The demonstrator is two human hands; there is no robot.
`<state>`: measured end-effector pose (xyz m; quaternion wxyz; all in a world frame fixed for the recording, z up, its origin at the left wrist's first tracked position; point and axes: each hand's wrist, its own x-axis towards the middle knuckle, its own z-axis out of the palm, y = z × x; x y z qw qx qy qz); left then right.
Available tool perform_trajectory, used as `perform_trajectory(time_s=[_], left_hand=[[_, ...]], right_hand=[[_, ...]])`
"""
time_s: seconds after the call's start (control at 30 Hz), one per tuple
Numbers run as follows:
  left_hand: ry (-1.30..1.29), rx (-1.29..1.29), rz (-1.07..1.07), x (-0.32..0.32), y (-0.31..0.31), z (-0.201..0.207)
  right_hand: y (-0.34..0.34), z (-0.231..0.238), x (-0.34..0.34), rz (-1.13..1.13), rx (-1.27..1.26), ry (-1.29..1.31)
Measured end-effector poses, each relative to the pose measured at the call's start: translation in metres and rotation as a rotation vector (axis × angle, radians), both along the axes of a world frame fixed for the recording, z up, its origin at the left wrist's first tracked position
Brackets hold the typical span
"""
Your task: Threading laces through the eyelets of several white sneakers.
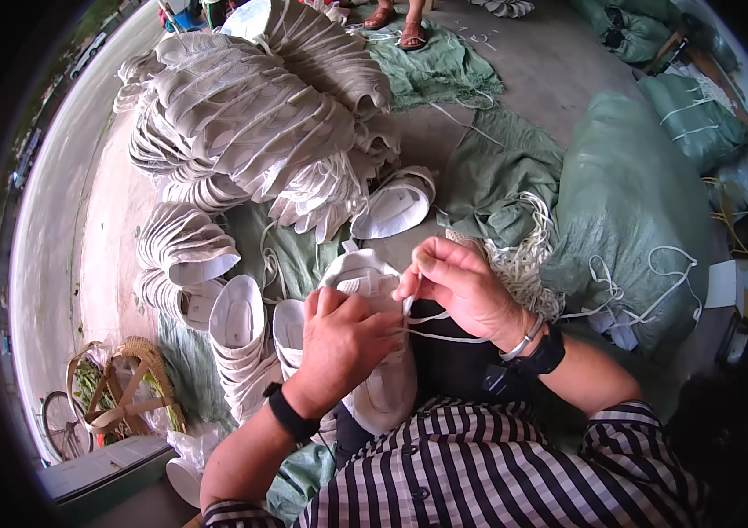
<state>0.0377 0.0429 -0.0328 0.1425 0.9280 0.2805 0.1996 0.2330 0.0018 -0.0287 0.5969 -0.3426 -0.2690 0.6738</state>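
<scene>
Currently, pale shoe (381,387) at person's lap, toe toward body. Right hand (470,286): thumb and fingertips pinched together on white lace (444,337). Left hand (347,339): fingers curled over shoe, hold cannot be told.

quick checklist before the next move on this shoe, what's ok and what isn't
1. Right hand pinching the lace: ok.
2. Left hand at the shoe: ok, it lies over the upper.
3. Lace drawn fully through: not ok, a length trails below the right hand.
4. Eyelets all filled: cannot tell, hands cover them.
5. Spare laces nearby: ok, heaped beyond the right wrist.
</scene>
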Motion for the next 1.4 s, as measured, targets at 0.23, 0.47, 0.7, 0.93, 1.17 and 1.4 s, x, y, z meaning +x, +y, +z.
perform_trajectory(time_s=[0.23, 0.47, 0.7, 0.93, 1.17, 1.4], left_hand=[[-0.032, -0.124, -0.153, -0.009, -0.001, 0.001], [0.054, -0.235, -0.209, -0.017, 0.003, 0.007], [0.045, -0.361, -0.131, 0.002, -0.002, 0.011], [0.05, -0.252, -0.043, 0.008, -0.01, 0.006], [0.072, -0.186, 0.133, 0.023, -0.021, 0.002], [0.053, -0.192, 0.108, 0.026, -0.023, 0.007]], right_hand=[[0.032, 0.075, 0.043, -0.165, 0.271, 0.071], [-0.004, 0.077, 0.058, 0.544, 0.321, -1.892], [0.0, 0.126, 0.061, 0.175, 0.339, -0.233], [0.025, 0.205, 0.072, 0.239, 0.767, -0.055], [0.0, 0.2, 0.075, 0.183, 0.88, -0.362], [-0.034, 0.212, 0.1, 0.007, 0.877, -0.607]])
